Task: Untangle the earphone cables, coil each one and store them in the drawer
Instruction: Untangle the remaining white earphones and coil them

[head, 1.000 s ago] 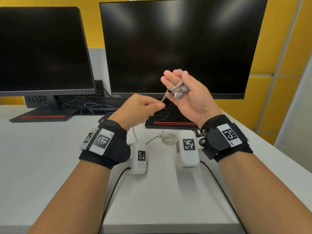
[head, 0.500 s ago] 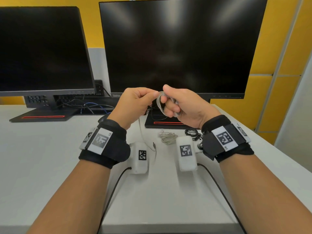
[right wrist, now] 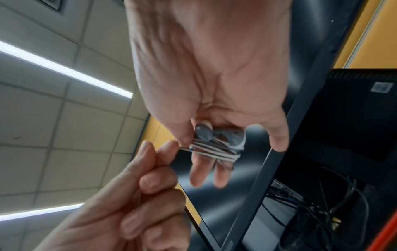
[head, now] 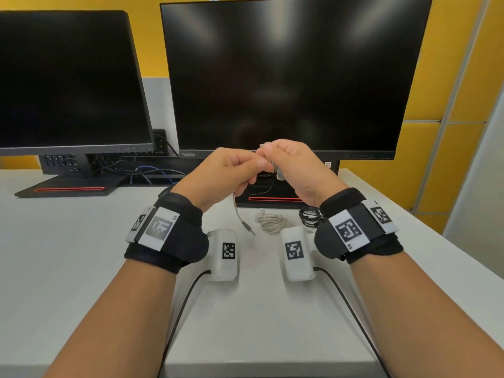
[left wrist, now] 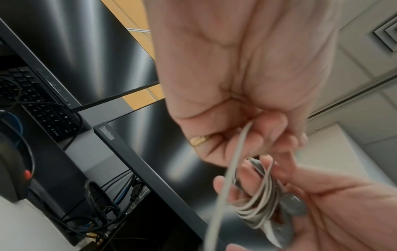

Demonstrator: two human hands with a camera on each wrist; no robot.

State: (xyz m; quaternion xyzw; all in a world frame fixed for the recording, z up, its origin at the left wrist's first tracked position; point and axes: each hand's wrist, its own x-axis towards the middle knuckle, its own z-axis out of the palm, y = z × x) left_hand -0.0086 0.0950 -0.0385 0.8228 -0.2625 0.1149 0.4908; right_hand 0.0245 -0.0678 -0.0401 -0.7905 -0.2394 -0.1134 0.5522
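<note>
A grey-white earphone cable (right wrist: 214,152) is wound in several turns round two fingers of my right hand (head: 294,165). Its thumb presses the two grey earbuds (right wrist: 217,134) against those fingers. My left hand (head: 226,173) is just left of it, pinching the cable's free length (left wrist: 234,163) between thumb and forefinger. The loose tail with the plug (head: 246,226) hangs below my left hand, above the desk. Both hands are raised in front of the right monitor. A coiled white earphone (head: 272,221) and a coiled black earphone (head: 309,215) lie on the desk below them.
Two dark monitors (head: 286,77) stand at the back of the white desk (head: 68,255), their bases and loose wires (head: 141,171) behind the hands. The desk's right edge runs close by my right forearm. No drawer shows in any view.
My right hand has come down from a raised, palm-up pose and turned over beside the left hand. The left hand has carried the cable up against the right fingers. The hanging tail is shorter.
</note>
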